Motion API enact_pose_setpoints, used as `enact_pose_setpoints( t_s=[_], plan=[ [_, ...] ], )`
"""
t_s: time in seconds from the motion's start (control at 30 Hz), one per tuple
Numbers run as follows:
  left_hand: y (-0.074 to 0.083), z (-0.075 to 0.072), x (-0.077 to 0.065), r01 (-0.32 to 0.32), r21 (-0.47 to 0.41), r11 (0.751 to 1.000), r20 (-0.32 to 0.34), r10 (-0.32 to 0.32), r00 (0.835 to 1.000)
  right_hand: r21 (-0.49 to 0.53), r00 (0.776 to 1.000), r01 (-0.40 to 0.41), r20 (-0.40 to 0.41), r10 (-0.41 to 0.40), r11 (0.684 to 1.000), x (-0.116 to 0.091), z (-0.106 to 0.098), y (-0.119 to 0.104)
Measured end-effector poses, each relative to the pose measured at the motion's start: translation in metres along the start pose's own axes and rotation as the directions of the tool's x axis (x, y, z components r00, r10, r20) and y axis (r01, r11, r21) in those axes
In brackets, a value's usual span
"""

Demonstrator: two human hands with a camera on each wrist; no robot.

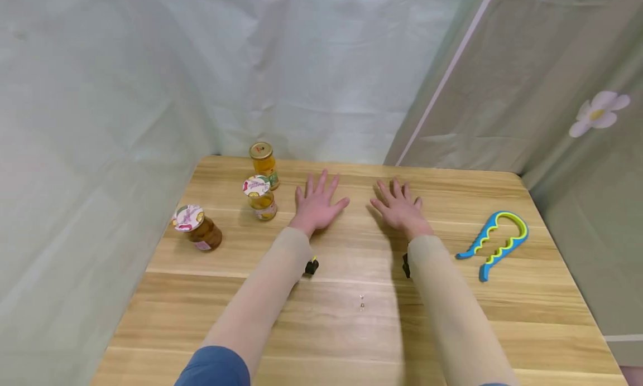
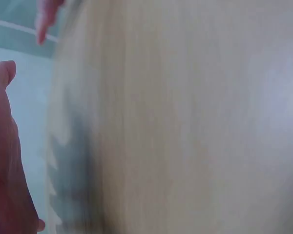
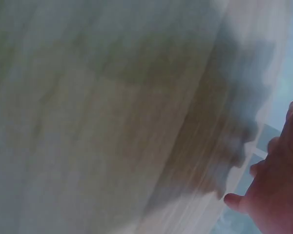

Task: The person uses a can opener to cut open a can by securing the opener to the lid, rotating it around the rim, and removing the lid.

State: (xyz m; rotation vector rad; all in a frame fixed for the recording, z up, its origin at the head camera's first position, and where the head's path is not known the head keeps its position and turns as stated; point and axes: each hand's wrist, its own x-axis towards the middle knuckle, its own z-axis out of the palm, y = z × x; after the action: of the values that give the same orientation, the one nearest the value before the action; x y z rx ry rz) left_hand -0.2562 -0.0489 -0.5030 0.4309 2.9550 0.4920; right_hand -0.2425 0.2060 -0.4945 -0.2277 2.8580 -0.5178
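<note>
Both hands are spread over the back middle of the wooden table [image 1: 351,341], holding nothing. My left hand [image 1: 317,207] has its fingers apart, with two jars just to its left. The nearer one is a jar with a white printed lid [image 1: 262,203]; behind it stands a jar with a gold lid [image 1: 264,164], amber inside. My right hand [image 1: 400,208] also has its fingers spread. To its right lies a blue and lime-green jar opener [image 1: 494,242], a loop with toothed inner edges. In the right wrist view, the right hand [image 3: 276,190] casts a shadow on the wood.
Farther left, near the table's left edge, a darker brown jar [image 1: 207,234] with a printed lid stands tilted in view. Pale curtains [image 1: 321,73] hang behind the table and at both sides. A small shiny mark [image 1: 361,305] shows on the wood between the forearms.
</note>
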Motion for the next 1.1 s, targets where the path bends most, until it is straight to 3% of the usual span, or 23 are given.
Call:
enact_pose_setpoints(
  t_s=[0.13,0.33,0.57,0.73,0.83,0.97,1.1],
  plan=[
    [0.007,-0.004,-0.015,-0.079,-0.067,0.995,-0.039,0.076,0.996,0.049,1.000,0.003,-0.021,-0.002,0.999,-0.006,-0.001,0.008],
    [0.016,-0.013,-0.042,-0.218,-0.131,0.967,-0.119,0.203,0.972,0.072,0.998,0.020,-0.056,-0.016,0.997,-0.027,-0.007,0.024],
    [0.012,-0.023,-0.071,-0.262,-0.319,0.911,-0.075,0.251,0.965,0.078,0.997,0.022,-0.071,-0.017,0.997,-0.068,-0.022,0.047],
    [0.001,-0.022,-0.081,-0.309,-0.396,0.865,-0.084,0.301,0.950,0.086,0.990,-0.014,-0.139,0.026,0.996,-0.099,-0.034,0.069],
    [-0.006,-0.019,-0.084,-0.356,-0.417,0.836,-0.117,0.339,0.934,0.079,0.983,-0.068,-0.167,0.081,0.994,-0.117,-0.040,0.085],
    [-0.010,-0.019,-0.087,-0.398,-0.450,0.799,-0.163,0.365,0.917,0.061,0.963,-0.213,-0.156,0.220,0.975,-0.141,-0.045,0.105],
    [-0.012,-0.025,-0.090,-0.414,-0.460,0.785,-0.203,0.361,0.910,0.065,0.905,-0.409,-0.102,0.414,0.910,-0.159,-0.049,0.116]
  ],
)
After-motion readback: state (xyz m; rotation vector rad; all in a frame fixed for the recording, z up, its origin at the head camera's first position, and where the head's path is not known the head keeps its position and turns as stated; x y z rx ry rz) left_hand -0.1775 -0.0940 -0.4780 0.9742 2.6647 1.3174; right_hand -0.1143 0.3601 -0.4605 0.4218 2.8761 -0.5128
